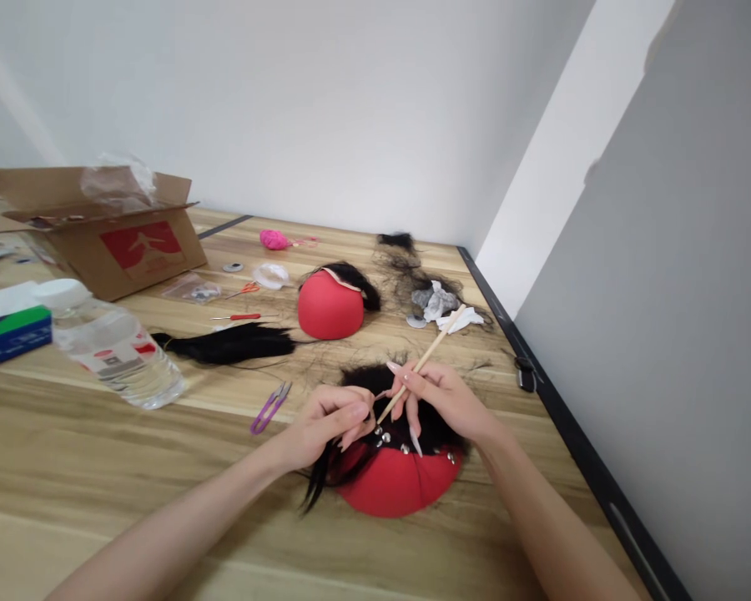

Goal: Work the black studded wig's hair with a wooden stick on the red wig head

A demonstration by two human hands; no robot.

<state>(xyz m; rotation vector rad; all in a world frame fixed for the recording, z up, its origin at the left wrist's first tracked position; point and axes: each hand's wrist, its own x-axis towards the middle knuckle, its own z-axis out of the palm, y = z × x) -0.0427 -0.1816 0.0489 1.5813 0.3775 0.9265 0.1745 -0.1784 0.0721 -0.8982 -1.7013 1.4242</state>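
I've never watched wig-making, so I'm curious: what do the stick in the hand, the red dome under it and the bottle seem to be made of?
Stick: pale, matte, looks like bare wood or bamboo. Near red dome: smooth, soft-looking, takes shiny pins, so likely padded fabric or foam. Bottle: clear, glossy thin plastic with a white cap.

There is one view only, from a camera on the person's head. It looks forward and down across the wooden table [131,467] toward the room corner. Both forearms enter from the bottom edge, so the near dome [397,484] is close; the box [118,242] lies far left.
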